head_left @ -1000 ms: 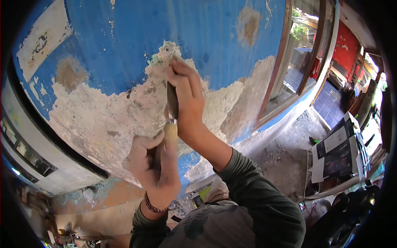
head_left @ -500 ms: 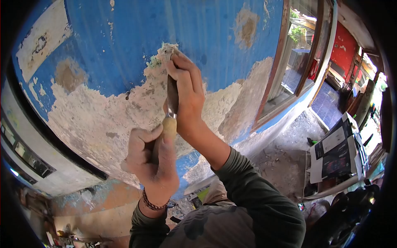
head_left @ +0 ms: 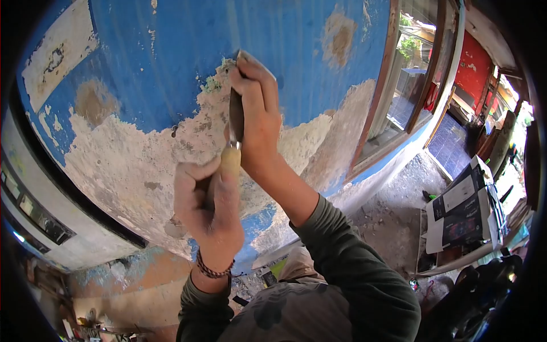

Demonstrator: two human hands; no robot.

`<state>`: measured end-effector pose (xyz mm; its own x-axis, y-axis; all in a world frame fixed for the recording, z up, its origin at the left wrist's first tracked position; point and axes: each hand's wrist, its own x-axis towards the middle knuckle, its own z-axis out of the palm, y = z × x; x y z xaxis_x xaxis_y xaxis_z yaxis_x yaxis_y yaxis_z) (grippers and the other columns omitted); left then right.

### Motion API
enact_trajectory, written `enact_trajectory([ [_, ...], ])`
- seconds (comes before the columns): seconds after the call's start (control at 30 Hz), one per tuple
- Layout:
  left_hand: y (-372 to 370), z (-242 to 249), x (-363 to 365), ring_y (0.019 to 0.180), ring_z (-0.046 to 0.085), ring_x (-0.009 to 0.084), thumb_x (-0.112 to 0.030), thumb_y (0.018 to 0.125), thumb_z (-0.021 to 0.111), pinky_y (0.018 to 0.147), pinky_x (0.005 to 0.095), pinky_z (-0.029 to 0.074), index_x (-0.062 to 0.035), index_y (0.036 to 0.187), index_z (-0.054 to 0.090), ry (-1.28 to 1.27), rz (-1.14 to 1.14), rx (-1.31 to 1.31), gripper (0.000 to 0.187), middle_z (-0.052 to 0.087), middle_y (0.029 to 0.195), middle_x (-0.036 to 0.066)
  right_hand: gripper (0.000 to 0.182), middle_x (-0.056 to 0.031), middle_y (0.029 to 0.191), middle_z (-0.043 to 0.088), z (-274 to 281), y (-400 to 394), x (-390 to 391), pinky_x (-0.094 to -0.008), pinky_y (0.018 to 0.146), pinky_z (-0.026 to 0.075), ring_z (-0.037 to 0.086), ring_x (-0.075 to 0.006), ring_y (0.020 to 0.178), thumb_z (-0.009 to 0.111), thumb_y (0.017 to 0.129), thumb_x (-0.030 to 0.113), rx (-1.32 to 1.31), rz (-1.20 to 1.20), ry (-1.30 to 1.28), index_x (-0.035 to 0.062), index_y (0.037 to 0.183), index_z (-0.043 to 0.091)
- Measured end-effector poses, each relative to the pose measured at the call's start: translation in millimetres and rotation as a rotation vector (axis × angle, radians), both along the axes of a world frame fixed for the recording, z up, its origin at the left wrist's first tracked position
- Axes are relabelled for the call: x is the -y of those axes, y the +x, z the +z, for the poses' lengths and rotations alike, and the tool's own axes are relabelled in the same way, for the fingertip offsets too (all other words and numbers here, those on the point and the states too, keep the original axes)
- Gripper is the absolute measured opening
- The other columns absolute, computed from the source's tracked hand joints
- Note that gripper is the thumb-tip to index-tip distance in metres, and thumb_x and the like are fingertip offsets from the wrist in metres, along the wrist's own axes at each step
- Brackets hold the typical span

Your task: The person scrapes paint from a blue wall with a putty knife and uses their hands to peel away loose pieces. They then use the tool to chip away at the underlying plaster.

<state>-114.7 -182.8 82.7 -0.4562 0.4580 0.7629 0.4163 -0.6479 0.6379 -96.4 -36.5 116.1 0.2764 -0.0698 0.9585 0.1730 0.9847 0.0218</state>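
A scraper [head_left: 235,122] with a pale wooden handle and a dark metal blade points up against a blue painted wall [head_left: 171,51]. My left hand [head_left: 208,208] is wrapped around the handle. My right hand [head_left: 256,119] presses flat on the blade, fingertips at the blade's top edge. That edge meets the border where blue paint gives way to bare pale plaster [head_left: 137,165]. A beaded bracelet sits on my left wrist.
A wooden-framed window [head_left: 407,85] stands to the right of the scraped patch. Dusty rubble covers the floor [head_left: 393,216] below it. A table with papers and cardboard [head_left: 461,211] is at the right. More flaked spots dot the wall at the upper left.
Both hands and the scraper have slid upward along the wall, and the blade's edge has pushed further into the blue paint.
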Motion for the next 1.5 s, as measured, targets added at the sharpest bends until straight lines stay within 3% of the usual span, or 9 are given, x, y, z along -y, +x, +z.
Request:
enact_trajectory([
  [0.47, 13.3, -160.2, 37.4, 0.051, 0.044, 0.0051, -0.019, 0.096, 0.045, 0.046, 0.0211, 0.034, -0.0015, 0.100, 0.049, -0.617, -0.233, 0.268, 0.019, 0.050, 0.063, 0.001, 0.034, -0.0191, 0.127, 0.048, -212.1, 107.5, 79.3, -0.0432, 0.099, 0.037, 0.045, -0.0327, 0.122, 0.051, 0.087, 0.006, 0.426, 0.236, -0.648, 0.0033, 0.121, 0.055],
  [0.53, 23.3, -169.3, 34.2, 0.055, 0.046, 0.0073, -0.019, 0.096, 0.044, 0.049, 0.0226, 0.037, -0.0010, 0.097, 0.048, -0.644, -0.273, 0.334, 0.019, 0.051, 0.066, 0.002, 0.033, -0.0150, 0.123, 0.052, -220.5, 120.4, 96.8, -0.0361, 0.093, 0.041, 0.049, -0.0246, 0.116, 0.051, 0.093, 0.015, 0.489, 0.871, -1.357, 0.0014, 0.122, 0.054],
  [0.6, 31.1, -170.8, 17.0, 0.066, 0.049, 0.0119, -0.018, 0.096, 0.041, 0.058, 0.0270, 0.040, -0.0001, 0.093, 0.047, -0.500, 0.046, -0.243, 0.019, 0.052, 0.074, 0.006, 0.037, -0.0105, 0.119, 0.053, -213.6, 130.4, 107.8, -0.0303, 0.090, 0.041, 0.050, -0.0179, 0.108, 0.048, 0.096, 0.021, 0.522, 1.164, -1.326, 0.0006, 0.127, 0.048],
  [0.67, 45.6, -151.7, 10.8, 0.076, 0.050, 0.0152, -0.019, 0.097, 0.040, 0.065, 0.0299, 0.041, 0.0013, 0.094, 0.046, -0.635, -0.162, 0.092, 0.021, 0.054, 0.082, 0.011, 0.039, -0.0074, 0.115, 0.053, -200.0, 135.6, 112.4, -0.0280, 0.088, 0.042, 0.050, -0.0144, 0.104, 0.047, 0.097, 0.022, 0.450, 1.191, -1.344, 0.0001, 0.129, 0.044],
  [0.73, 52.8, -153.8, -2.1, 0.056, 0.052, 0.0315, -0.013, 0.094, 0.045, 0.050, 0.0308, 0.040, 0.0010, 0.091, 0.048, -0.496, -0.050, -0.074, 0.014, 0.052, 0.066, 0.018, 0.037, -0.0043, 0.109, 0.054, -197.3, 141.6, 105.7, -0.0247, 0.084, 0.042, 0.050, -0.0100, 0.097, 0.047, 0.097, 0.022, 0.350, 1.210, -1.399, 0.0003, 0.128, 0.042],
  [0.93, 28.7, -127.7, -33.8, 0.060, 0.057, 0.0301, -0.010, 0.078, 0.064, 0.053, 0.0355, 0.043, -0.0019, 0.069, 0.055, -0.415, 0.189, -0.473, 0.015, 0.057, 0.066, 0.011, 0.044, -0.0019, 0.076, 0.050, -211.7, 173.0, 64.9, -0.0206, 0.045, 0.039, 0.046, -0.0068, 0.054, 0.048, 0.096, 0.022, 0.205, 1.238, -1.436, -0.0006, 0.132, 0.037],
  [1.13, 36.4, -68.8, -108.7, 0.108, 0.053, 0.0385, -0.022, 0.077, 0.061, 0.097, 0.0492, 0.040, -0.0001, 0.082, 0.061, 0.090, -0.014, -1.177, 0.022, 0.060, 0.102, 0.018, 0.040, -0.0032, 0.077, 0.052, -193.5, 170.4, 36.8, -0.0198, 0.039, 0.035, 0.044, -0.0069, 0.049, 0.047, 0.096, 0.020, 0.151, 1.417, -1.340, 0.0006, 0.130, 0.039],
  [1.4, 27.9, -68.4, -165.1, 0.107, 0.054, 0.0401, -0.031, 0.067, 0.060, 0.102, 0.0495, 0.036, 0.0045, 0.073, 0.060, 0.117, -0.052, -1.480, 0.036, 0.061, 0.092, 0.022, 0.038, -0.0094, 0.080, 0.053, -204.3, 168.0, 13.3, -0.0187, 0.037, 0.031, 0.041, -0.0095, 0.045, 0.048, 0.093, 0.031, 0.078, 1.660, -1.208, 0.0023, 0.116, 0.042],
  [1.5, 29.2, -54.0, -168.5, 0.102, 0.057, 0.0391, -0.015, 0.047, 0.030, 0.098, 0.0462, 0.041, 0.0044, 0.068, 0.058, 0.215, -0.020, -1.430, 0.040, 0.061, 0.088, 0.022, 0.035, -0.0103, 0.079, 0.052, -189.9, 167.4, 10.2, -0.0194, 0.035, 0.028, 0.039, -0.0099, 0.042, 0.044, 0.094, 0.028, 0.050, 1.832, -1.159, 0.0022, 0.117, 0.040],
])
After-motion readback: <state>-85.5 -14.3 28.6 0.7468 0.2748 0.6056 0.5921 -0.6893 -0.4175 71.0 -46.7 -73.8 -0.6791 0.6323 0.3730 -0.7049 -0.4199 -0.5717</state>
